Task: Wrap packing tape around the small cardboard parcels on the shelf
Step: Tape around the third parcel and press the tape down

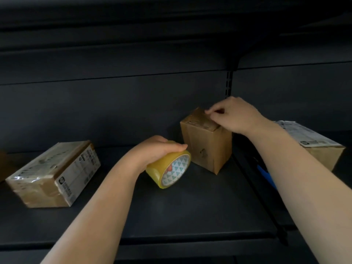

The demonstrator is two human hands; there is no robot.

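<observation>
A small brown cardboard parcel (pixel 206 147) stands upright in the middle of the dark shelf (pixel 171 210). My right hand (pixel 234 116) rests on its top, fingertips pinched at the tape on the top face. My left hand (pixel 156 149) grips a yellowish roll of packing tape (pixel 169 168) from above, just left of the parcel and close to the shelf surface. The roll's core shows a white and teal triangle pattern.
A flat taped parcel (pixel 55 174) with a white label lies at the left. Another labelled parcel (pixel 316 145) sits at the right on the adjoining shelf section, with a blue object (pixel 265 175) beside it. A slotted upright (pixel 229 83) stands behind, and an upper shelf overhangs.
</observation>
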